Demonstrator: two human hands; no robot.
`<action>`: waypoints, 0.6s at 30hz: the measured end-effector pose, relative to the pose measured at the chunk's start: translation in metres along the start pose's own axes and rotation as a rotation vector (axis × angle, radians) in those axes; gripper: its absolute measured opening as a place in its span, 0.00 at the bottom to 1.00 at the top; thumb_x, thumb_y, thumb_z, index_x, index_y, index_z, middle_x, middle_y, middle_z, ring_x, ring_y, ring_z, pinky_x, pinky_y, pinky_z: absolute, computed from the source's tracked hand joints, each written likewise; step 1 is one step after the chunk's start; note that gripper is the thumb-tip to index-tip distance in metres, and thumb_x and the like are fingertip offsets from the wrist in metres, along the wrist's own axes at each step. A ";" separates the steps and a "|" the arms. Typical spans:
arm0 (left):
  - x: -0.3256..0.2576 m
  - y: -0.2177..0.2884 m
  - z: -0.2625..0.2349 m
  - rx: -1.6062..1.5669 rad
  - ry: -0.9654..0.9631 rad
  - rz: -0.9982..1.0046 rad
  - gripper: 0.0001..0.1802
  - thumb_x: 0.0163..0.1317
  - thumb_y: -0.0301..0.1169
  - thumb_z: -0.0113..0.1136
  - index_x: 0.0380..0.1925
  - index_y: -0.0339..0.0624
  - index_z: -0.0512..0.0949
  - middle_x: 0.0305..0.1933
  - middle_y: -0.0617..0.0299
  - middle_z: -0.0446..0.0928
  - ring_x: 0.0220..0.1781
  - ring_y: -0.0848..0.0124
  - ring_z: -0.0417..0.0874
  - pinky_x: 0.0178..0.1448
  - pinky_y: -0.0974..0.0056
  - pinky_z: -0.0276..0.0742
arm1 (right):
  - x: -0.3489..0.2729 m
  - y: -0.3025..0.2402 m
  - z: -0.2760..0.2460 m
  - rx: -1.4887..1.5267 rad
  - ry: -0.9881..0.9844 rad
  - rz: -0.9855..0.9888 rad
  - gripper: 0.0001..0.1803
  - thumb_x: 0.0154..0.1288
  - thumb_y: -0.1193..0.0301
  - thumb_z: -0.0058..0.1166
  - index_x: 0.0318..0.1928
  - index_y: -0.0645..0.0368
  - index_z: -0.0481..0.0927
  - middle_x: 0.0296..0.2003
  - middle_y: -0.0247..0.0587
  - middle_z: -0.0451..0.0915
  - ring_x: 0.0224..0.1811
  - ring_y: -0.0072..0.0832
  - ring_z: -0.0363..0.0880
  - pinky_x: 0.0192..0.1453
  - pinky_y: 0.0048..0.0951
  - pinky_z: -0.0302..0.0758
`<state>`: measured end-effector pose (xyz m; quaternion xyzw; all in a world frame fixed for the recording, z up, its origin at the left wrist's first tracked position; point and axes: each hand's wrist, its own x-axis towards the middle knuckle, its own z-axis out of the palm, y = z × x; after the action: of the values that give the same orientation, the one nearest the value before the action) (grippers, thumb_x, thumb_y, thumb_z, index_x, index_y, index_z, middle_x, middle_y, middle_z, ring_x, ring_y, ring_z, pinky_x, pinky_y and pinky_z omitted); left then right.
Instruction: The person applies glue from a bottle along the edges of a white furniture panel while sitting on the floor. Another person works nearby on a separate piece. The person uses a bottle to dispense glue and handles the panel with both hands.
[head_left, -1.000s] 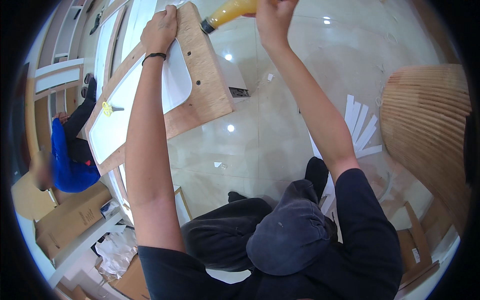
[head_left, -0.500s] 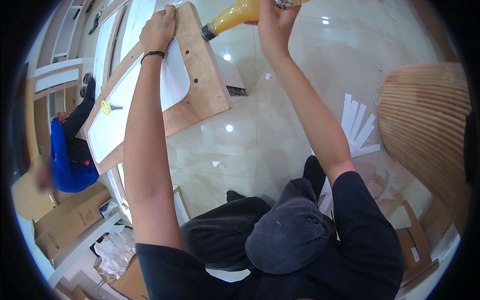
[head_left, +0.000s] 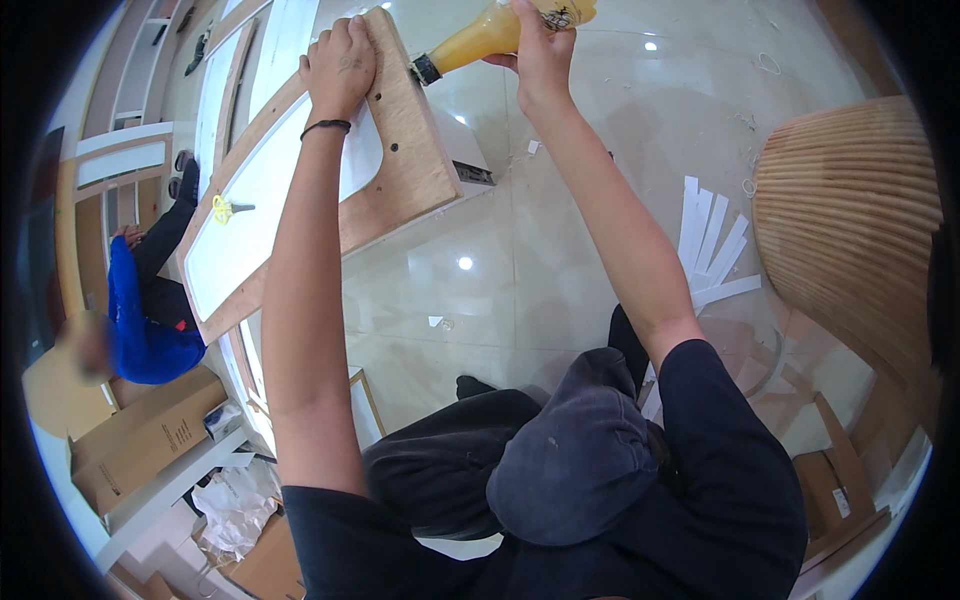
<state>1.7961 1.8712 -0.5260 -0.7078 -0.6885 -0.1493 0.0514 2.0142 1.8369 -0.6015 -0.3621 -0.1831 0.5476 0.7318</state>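
My right hand (head_left: 545, 68) is wrapped round a squeeze bottle (head_left: 484, 42) of yellow liquid that looks like glue. The bottle lies tilted, its dark tip (head_left: 426, 69) down at the outer edge of a wooden-framed panel (head_left: 415, 155). That panel has a white inset (head_left: 245, 240) and several dark holes in its frame. My left hand (head_left: 342, 65) grips the frame near its far end, fingers bent over the wood; their tips are partly hidden. Yellow-handled scissors (head_left: 222, 209) rest on the white inset.
A person in blue (head_left: 150, 330) sits at the left, near a cardboard box (head_left: 150, 435). White strips (head_left: 712, 235) lie on the tiled floor, beside a ribbed wooden piece (head_left: 850, 210) at the right. A plastic bag (head_left: 235, 510) is at the lower left.
My left hand has shifted a little rightward and nearer along the frame. The bottle tip stays at the panel's edge, while the whole view has moved slightly.
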 end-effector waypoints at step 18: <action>0.000 -0.017 0.021 0.304 0.124 0.177 0.14 0.73 0.35 0.43 0.51 0.44 0.74 0.48 0.50 0.78 0.51 0.47 0.80 0.57 0.40 0.72 | -0.001 -0.004 0.008 -0.004 -0.004 -0.295 0.22 0.76 0.67 0.60 0.61 0.63 0.67 0.48 0.37 0.77 0.48 0.24 0.79 0.53 0.28 0.78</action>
<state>1.7828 1.8783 -0.5484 -0.7391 -0.6338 -0.0818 0.2131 2.0110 1.8386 -0.5931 -0.3319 -0.2368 0.4345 0.8031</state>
